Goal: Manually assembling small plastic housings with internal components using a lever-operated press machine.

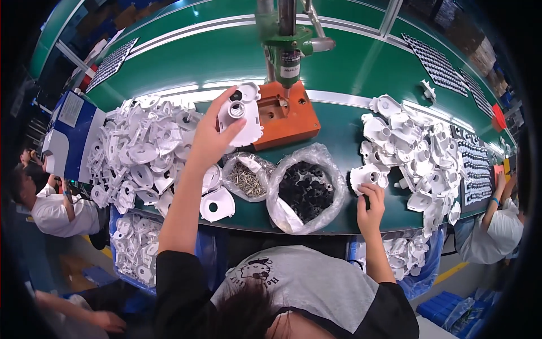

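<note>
My left hand [217, 133] grips a white plastic housing [249, 131] by its side, thumb across the front. That housing has a round collar and is held up at the left end of an orange fixture block [302, 124]. Over the block stands a green press [289, 53], its thin tip reaching down to the block's recess. On the right, my right hand [371, 209] has its fingers closed at the lower edge of another white housing [361, 176] with a short tube, beside the right-hand pile. Its fingertips are partly hidden.
White flat parts [141, 147] are heaped at left, tubed housings [403, 138] at right. Between stand bags of screws [247, 179] and black parts [307, 192]. A blue-white machine [70, 130] stands far left. Blue-lined bins [135, 248] sit below the bench. People work at both sides.
</note>
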Demonstrator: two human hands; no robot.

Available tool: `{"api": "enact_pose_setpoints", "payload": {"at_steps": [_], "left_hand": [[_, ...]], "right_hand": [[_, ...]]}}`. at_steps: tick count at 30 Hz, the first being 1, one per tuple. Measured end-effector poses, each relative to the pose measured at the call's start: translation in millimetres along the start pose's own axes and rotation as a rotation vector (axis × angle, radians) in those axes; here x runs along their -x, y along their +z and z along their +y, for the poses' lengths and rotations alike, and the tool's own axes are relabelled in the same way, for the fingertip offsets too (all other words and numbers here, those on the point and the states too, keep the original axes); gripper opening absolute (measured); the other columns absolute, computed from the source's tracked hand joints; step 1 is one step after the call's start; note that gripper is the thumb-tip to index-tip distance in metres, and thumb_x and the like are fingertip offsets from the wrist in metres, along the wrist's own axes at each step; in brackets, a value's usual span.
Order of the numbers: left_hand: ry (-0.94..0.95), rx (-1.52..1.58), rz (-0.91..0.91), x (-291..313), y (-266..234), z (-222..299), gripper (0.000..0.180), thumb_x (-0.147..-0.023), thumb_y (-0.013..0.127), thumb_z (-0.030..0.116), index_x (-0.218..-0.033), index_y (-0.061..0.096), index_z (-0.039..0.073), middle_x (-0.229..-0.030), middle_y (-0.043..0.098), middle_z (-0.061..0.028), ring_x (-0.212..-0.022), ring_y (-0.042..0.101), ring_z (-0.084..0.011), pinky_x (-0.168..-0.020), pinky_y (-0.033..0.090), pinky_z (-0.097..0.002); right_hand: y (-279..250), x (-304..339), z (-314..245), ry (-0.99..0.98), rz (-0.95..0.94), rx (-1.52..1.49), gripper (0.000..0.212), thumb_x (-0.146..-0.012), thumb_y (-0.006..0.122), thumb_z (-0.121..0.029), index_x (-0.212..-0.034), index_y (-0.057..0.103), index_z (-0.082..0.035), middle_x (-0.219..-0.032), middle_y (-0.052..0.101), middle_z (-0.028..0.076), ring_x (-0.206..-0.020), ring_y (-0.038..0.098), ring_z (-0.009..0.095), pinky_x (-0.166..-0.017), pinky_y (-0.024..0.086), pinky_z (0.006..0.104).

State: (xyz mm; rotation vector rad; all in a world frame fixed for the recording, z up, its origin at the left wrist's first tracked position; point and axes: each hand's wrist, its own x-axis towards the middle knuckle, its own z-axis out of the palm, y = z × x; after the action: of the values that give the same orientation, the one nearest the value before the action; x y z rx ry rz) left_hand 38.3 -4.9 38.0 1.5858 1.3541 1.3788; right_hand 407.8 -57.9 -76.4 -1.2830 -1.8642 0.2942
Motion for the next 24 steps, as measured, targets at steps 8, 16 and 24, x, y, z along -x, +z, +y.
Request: {"api": "enact_pose_setpoints", "payload": {"at_steps": [8, 16, 24], "left_hand": [[0.163, -0.099, 0.055, 27, 13, 21, 0.063, -0.074, 0.069, 0.008, -0.131, 0.043, 0.007, -0.119, 0.054, -0.0116, -0.103, 0.055, -0.0186, -0.090, 0.042, -0.0298], [0.204, -0.131, -0.061, 41, 21, 44, 0.060, -0.071, 0.069, 0.007, -0.127, 0.045, 0.008, -0.119, 0.055, -0.0121, -0.107, 0.056, -0.0235, -0.090, 0.043, -0.0328], [0.158, 0.208, -0.127, 48, 23, 61, 0.067, -0.078, 0.067, 0.003, -0.136, 0.034, 0.004, -0.125, 0.048, -0.0099, -0.109, 0.050, -0.0145, -0.092, 0.041, -0.0271]], "right_hand": [[2, -1, 2, 0.038, -0.001, -0.073, 0.016, -0.072, 0.055, 0.006, -0.086, 0.060, 0.000, -0.095, 0.058, 0.012, -0.092, 0.053, 0.029, -0.082, 0.042, 0.0350], [2, 0, 1, 0.057, -0.007, -0.072, 0.015, -0.073, 0.055, 0.004, -0.086, 0.060, 0.000, -0.095, 0.058, 0.011, -0.092, 0.053, 0.029, -0.083, 0.042, 0.0353], [2, 1, 3, 0.062, -0.006, -0.068, 0.016, -0.073, 0.055, 0.005, -0.086, 0.060, -0.001, -0.095, 0.058, 0.011, -0.092, 0.053, 0.028, -0.084, 0.041, 0.0350]]}}
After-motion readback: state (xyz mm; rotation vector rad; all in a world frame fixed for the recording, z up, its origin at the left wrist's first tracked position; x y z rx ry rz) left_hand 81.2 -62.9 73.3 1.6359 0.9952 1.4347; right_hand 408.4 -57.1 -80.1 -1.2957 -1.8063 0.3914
